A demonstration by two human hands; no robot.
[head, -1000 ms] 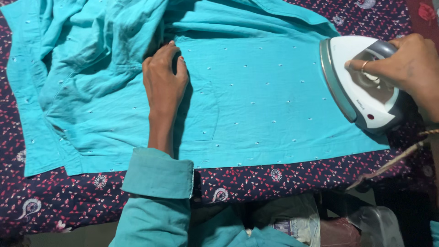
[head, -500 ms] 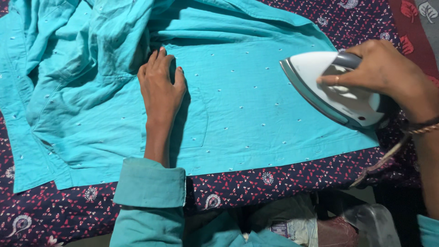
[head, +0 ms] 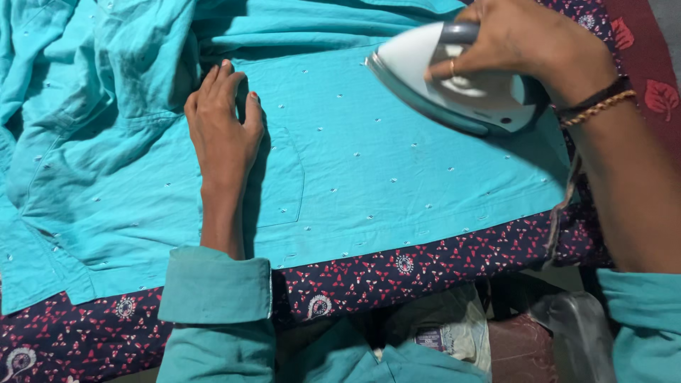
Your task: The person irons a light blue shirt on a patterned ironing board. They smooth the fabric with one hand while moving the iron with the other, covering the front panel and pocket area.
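A turquoise shirt [head: 383, 177] with small white dots lies spread on a dark patterned cloth [head: 425, 266]. My left hand [head: 223, 131] presses flat on the shirt beside its chest pocket [head: 280, 181], fingers together. My right hand [head: 525, 42] grips the handle of a white and grey iron [head: 443, 81], which rests on the upper right part of the shirt, nose pointing left. The left part of the shirt [head: 92, 92] is bunched and wrinkled.
The iron's cord [head: 564, 206] hangs down over the right edge of the surface. Below the front edge lie a plastic bag [head: 447, 330] and a clear plastic container [head: 574, 333]. A red leaf-patterned cloth [head: 649, 78] shows at the far right.
My right hand has slid the iron leftward and up across the shirt, from its right edge onto the panel. My left hand stays pressed in the same spot on the fabric.
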